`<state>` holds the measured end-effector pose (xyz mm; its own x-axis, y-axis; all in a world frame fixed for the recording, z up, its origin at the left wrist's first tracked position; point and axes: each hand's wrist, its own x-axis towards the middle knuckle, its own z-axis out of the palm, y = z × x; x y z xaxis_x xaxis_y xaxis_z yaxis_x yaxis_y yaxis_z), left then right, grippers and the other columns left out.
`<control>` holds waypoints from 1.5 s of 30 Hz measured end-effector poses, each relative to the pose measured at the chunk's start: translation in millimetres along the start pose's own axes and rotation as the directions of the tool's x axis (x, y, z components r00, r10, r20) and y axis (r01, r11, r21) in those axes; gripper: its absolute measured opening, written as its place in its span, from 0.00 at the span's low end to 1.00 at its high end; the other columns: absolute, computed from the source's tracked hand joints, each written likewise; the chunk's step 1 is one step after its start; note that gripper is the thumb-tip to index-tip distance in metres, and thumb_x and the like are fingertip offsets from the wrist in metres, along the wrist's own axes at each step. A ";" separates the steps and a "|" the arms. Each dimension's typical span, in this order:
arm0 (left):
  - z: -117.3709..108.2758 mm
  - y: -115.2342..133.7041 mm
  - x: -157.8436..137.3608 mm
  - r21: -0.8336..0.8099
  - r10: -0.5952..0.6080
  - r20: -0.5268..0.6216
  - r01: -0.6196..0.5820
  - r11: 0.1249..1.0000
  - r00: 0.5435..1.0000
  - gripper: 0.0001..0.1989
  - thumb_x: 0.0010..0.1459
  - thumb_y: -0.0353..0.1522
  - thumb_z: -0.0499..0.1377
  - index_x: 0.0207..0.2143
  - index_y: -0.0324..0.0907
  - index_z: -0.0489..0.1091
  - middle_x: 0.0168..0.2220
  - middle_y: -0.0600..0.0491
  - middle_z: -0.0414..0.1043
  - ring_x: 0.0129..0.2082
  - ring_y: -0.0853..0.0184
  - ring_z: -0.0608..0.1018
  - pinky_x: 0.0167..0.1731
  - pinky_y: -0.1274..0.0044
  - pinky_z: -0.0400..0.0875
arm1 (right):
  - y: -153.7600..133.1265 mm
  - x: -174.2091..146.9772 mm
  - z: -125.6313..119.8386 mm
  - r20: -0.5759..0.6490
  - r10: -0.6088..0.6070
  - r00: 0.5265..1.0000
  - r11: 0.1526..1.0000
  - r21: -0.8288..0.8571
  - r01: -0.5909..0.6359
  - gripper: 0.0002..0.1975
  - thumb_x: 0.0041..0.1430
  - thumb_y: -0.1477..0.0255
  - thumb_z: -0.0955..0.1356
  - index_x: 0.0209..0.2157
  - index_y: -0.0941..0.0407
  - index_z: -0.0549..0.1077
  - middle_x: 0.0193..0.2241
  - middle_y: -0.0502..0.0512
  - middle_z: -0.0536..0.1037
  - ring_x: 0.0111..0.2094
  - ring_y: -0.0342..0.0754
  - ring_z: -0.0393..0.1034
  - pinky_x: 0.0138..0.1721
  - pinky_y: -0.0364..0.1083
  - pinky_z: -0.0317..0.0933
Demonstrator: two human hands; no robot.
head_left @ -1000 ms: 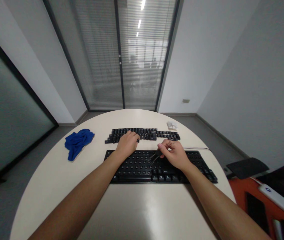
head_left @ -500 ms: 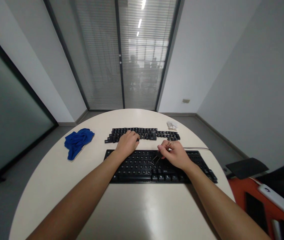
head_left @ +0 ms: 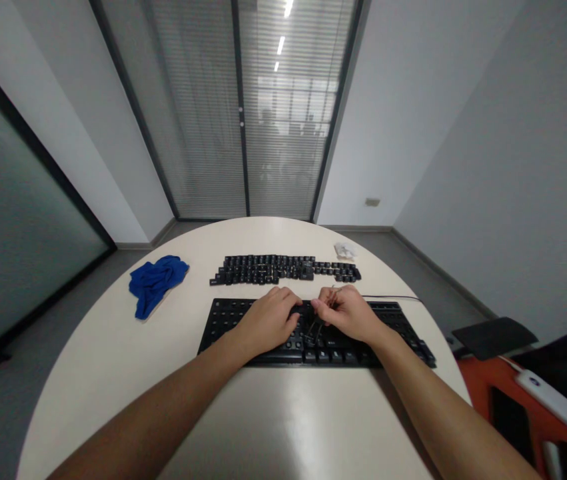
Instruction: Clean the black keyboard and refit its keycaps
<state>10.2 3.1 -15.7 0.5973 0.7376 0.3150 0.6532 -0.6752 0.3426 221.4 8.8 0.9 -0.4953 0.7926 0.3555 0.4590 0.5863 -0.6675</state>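
Note:
A black keyboard (head_left: 220,327) lies across the table, many of its left-hand keys bare of caps, while caps remain along its lower right rows. My right hand (head_left: 348,313) is closed around a wire keycap puller (head_left: 316,327), whose wire ends point down at the keys. Over the keyboard's middle, my left hand (head_left: 269,321) reaches toward the puller with thumb and fingers apart; I see nothing held in it. Beyond the keyboard, removed black keycaps (head_left: 250,270) are laid out in rows.
A crumpled blue cloth (head_left: 157,280) lies at the table's left. A small clear plastic bag (head_left: 346,251) sits at the back right. The keyboard's cable (head_left: 393,296) runs off the right edge of the round table (head_left: 263,413). An orange seat (head_left: 480,380) beside it holds a white power strip (head_left: 558,403).
My left hand has come back from the laid-out keycaps to the keyboard's middle, beside the puller. The puller has shifted slightly down and right with my right hand.

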 end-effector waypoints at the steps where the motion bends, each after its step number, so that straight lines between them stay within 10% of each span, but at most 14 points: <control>1: 1.8 -0.4 -3.4 -0.029 0.015 -0.007 -0.015 0.999 1.000 0.09 0.62 0.28 0.56 0.45 0.41 0.70 0.44 0.48 0.72 0.47 0.59 0.72 0.51 0.66 0.70 | -0.2 0.0 0.0 0.009 -0.016 1.000 1.000 0.000 0.016 0.22 0.64 0.67 0.65 0.15 0.57 0.67 0.17 0.49 0.70 0.18 0.40 0.63 0.23 0.41 0.55; 14: 4.4 -12.7 -13.2 -0.161 0.087 -0.005 -0.087 0.983 0.996 0.14 0.63 0.30 0.57 0.51 0.44 0.70 0.53 0.47 0.70 0.54 0.59 0.70 0.57 0.65 0.67 | -17.6 -1.4 8.8 0.122 -0.177 0.977 0.958 -0.205 0.199 0.15 0.63 0.71 0.66 0.22 0.56 0.70 0.18 0.49 0.74 0.19 0.41 0.65 0.25 0.41 0.54; 26: -11.5 -22.4 -24.7 -0.236 0.166 0.002 -0.161 0.958 0.986 0.11 0.59 0.26 0.57 0.44 0.44 0.72 0.49 0.49 0.71 0.52 0.60 0.71 0.56 0.66 0.67 | -9.6 1.7 15.1 0.212 0.143 0.967 0.976 0.131 -0.173 0.16 0.66 0.61 0.66 0.32 0.57 0.77 0.22 0.51 0.78 0.22 0.44 0.74 0.24 0.40 0.61; 45: -6.4 -9.4 -22.8 -0.283 0.173 0.023 -0.159 0.946 0.985 0.05 0.57 0.34 0.65 0.36 0.43 0.74 0.44 0.50 0.75 0.52 0.58 0.69 0.55 0.65 0.64 | -0.6 4.6 11.5 0.130 0.178 0.975 0.959 0.198 -0.202 0.23 0.63 0.56 0.68 0.21 0.58 0.76 0.20 0.52 0.78 0.24 0.45 0.73 0.30 0.42 0.65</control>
<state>-12.6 -7.4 -20.4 0.7114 0.6099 0.3492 0.3911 -0.7564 0.5242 210.3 10.2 -4.6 -0.4973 0.8558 0.1424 0.3940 0.3691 -0.8418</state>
